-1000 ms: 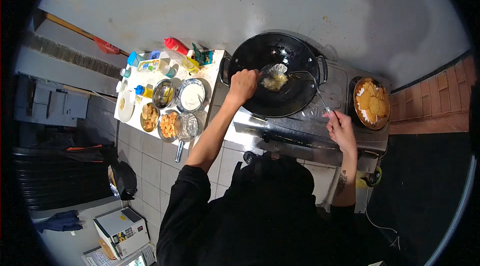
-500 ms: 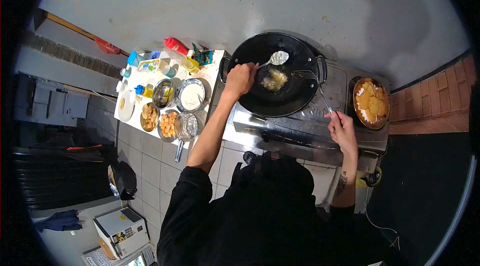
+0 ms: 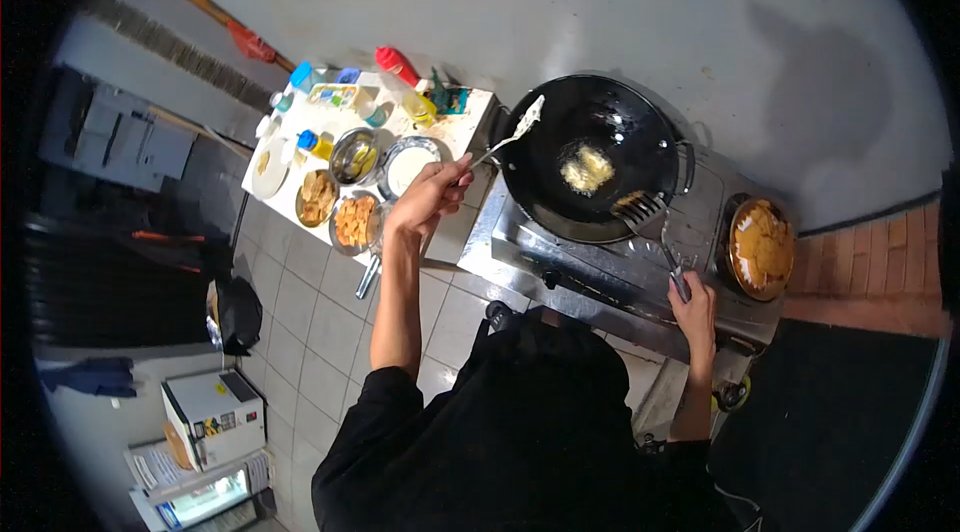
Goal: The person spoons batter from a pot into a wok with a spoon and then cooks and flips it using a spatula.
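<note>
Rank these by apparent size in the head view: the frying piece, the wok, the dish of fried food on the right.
1. Wok, clearly largest
2. Dish of fried food
3. Frying piece, smallest

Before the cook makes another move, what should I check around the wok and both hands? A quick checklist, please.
1. Spoon gripped: ok, the left hand holds its handle.
2. Spoon clean: not ok, white mixture clings to its end.
3. Slotted spatula gripped: ok, the right hand holds it, head at the wok's near right rim.
4. Frying piece clear of the spatula: ok, a gap shows between them.
5. Bowl of white mixture within reach: probably ok, it sits uncovered close to the left hand.
6. Flame lit: cannot tell, hidden beneath the wok.
</note>
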`<state>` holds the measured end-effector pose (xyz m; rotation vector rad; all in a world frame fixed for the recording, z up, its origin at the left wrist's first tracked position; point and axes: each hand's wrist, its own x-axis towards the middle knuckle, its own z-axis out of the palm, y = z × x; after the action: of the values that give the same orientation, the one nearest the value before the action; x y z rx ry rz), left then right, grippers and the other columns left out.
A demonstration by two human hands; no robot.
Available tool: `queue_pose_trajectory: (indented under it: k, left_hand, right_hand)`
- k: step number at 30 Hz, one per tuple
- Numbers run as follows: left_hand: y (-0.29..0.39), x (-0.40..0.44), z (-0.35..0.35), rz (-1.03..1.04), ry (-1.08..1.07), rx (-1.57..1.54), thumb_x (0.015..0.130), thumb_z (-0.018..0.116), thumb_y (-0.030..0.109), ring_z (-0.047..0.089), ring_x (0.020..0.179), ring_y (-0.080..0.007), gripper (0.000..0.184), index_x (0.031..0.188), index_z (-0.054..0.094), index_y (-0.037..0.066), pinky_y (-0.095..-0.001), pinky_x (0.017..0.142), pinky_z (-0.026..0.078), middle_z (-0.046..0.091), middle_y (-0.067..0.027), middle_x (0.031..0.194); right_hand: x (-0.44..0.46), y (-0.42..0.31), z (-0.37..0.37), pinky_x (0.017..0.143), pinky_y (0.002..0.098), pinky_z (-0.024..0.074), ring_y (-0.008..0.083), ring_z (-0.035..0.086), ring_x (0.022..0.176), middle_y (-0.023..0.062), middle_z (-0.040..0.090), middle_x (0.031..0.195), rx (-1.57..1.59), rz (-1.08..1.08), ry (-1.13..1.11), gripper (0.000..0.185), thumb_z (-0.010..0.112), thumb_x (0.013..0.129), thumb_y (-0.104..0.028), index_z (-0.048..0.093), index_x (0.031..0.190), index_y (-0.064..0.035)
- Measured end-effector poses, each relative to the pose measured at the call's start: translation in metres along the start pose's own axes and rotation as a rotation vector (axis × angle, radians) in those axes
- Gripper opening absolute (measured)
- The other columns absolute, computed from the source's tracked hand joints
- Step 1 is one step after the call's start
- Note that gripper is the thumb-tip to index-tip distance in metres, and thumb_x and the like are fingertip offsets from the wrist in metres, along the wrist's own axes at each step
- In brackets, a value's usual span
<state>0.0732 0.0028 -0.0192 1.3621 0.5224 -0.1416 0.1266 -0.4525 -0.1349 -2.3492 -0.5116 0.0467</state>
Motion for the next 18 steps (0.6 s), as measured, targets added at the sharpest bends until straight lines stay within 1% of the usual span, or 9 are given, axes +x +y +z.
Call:
queue_pose_trajectory:
  k: [2,4,9,11,13,15,16,17,18]
  left_hand:
    - [-0.009,-0.021,-0.016,-0.017,0.013,-0.075,0.101,0.052,0.038,0.025,0.049,-0.0021,0.038,0.072,0.046,0.014,-0.0192,0.041,0.018,0.034,0.0091,0.06]
    - [-0.024,-0.04,-0.038,-0.013,0.0,-0.168,0.102,0.051,0.038,0.024,0.048,-0.0017,0.039,0.072,0.044,0.014,-0.0188,0.039,0.018,0.034,0.0083,0.059]
    - [-0.072,-0.091,-0.073,0.004,0.225,-0.332,0.102,0.05,0.04,0.022,0.046,-0.0016,0.039,0.072,0.044,0.014,-0.0192,0.039,0.017,0.033,0.0079,0.059]
    - [-0.102,-0.107,-0.094,-0.029,0.322,-0.354,0.101,0.05,0.041,0.021,0.046,-0.0025,0.039,0.072,0.044,0.014,-0.0203,0.04,0.017,0.032,0.0083,0.059]
    - [-0.135,-0.123,-0.114,-0.033,0.42,-0.32,0.101,0.049,0.04,0.024,0.047,-0.0034,0.042,0.07,0.046,0.013,-0.0223,0.041,0.018,0.035,0.0075,0.058]
    - [-0.178,-0.132,-0.135,-0.097,0.775,0.108,0.102,0.048,0.039,0.03,0.049,-0.0056,0.046,0.067,0.05,0.009,-0.0264,0.044,0.022,0.042,0.0045,0.058]
    - [-0.206,-0.137,-0.149,-0.044,0.853,0.324,0.102,0.046,0.038,0.041,0.052,-0.0113,0.052,0.066,0.056,0.002,-0.032,0.049,0.032,0.049,-0.0013,0.057]
    - [-0.225,-0.139,-0.158,-0.053,0.866,0.313,0.102,0.046,0.038,0.041,0.052,-0.0113,0.052,0.066,0.056,0.002,-0.032,0.049,0.032,0.049,-0.0013,0.057]
    - [-0.24,-0.142,-0.165,-0.077,0.885,0.377,0.102,0.046,0.038,0.045,0.055,-0.0149,0.051,0.07,0.059,0.001,-0.035,0.053,0.037,0.05,-0.0044,0.057]
  right_hand:
    - [-0.002,0.011,0.009,0.059,0.0455,0.0452,0.0406,0.061,0.067,0.0193,0.062,0.074,-0.059,-0.09,0.027,0.016,0.07,0.086,-0.012,0.058,0.089,-0.0011]
    - [0.0,0.017,0.016,0.061,0.0476,0.0457,0.0448,0.061,0.072,0.022,0.062,0.077,-0.036,-0.085,0.057,0.017,0.069,0.086,-0.011,0.059,0.093,0.0002]
    - [0.007,0.043,0.037,0.067,0.0456,0.047,0.0461,0.06,0.08,0.0256,0.062,0.084,-0.1,-0.073,0.071,0.018,0.067,0.087,-0.009,0.059,0.097,0.0031]
    - [0.013,0.056,0.043,0.069,0.0424,0.0489,0.0404,0.063,0.081,0.0237,0.063,0.088,-0.1,-0.124,0.132,0.026,0.066,0.089,-0.012,0.059,0.107,0.0063]
    - [0.014,0.062,0.048,0.071,0.0419,0.0488,0.0387,0.063,0.082,0.0233,0.064,0.089,-0.152,-0.126,0.151,0.025,0.064,0.089,-0.01,0.059,0.107,0.0074]
    - [0.016,0.067,0.051,0.072,0.0412,0.0492,0.0339,0.065,0.082,0.0223,0.065,0.09,-0.017,0.185,0.174,0.023,0.062,0.09,-0.009,0.06,0.104,0.0086]
    - [0.019,0.064,0.044,0.074,0.0392,0.0511,0.0289,0.066,0.083,0.0207,0.066,0.091,-0.176,0.156,0.102,0.021,0.06,0.09,-0.008,0.062,0.103,0.0083]
    - [0.02,0.061,0.044,0.074,0.0392,0.0511,0.0289,0.066,0.083,0.0207,0.066,0.091,-0.178,0.143,0.088,0.021,0.06,0.09,-0.008,0.062,0.103,0.0083]
    - [0.019,0.059,0.043,0.076,0.0377,0.0514,0.0267,0.067,0.084,0.0199,0.067,0.092,-0.21,0.147,0.135,0.022,0.06,0.088,-0.006,0.062,0.106,0.0072]
